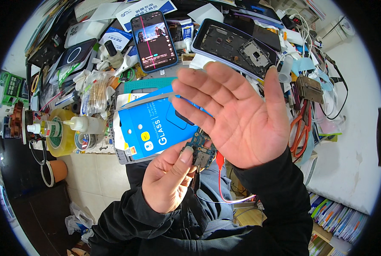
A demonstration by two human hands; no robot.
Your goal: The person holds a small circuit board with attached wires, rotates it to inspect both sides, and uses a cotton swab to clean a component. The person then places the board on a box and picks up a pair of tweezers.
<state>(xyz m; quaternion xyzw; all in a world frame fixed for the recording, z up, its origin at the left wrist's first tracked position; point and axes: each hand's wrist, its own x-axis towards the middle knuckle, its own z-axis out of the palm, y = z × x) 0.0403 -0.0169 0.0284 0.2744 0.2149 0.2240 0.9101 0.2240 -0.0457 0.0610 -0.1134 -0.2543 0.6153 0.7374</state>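
Note:
My left hand (pixel 169 175) is closed on a blue circuit board (pixel 203 149), thumb over its face, below the middle of the view. A red clip lead (pixel 220 160) and a black clip (pixel 196 178) are at the board's lower part. My right hand (pixel 237 113) is open, palm up, fingers apart, just above and right of the board, partly covering a blue printed cardboard package (pixel 145 128). A thin grey metal strip (pixel 141 101) crosses the package toward my fingertips; whether they touch it I cannot tell.
A lit phone (pixel 154 40) stands beyond a green mat (pixel 141 84); an opened dark device (pixel 224 45) is behind my right hand. Bottles (pixel 88 124), tape rolls (pixel 60 145) and swabs (pixel 94 94) crowd the left, orange-handled scissors (pixel 300 136) and cables (pixel 335 72) the right.

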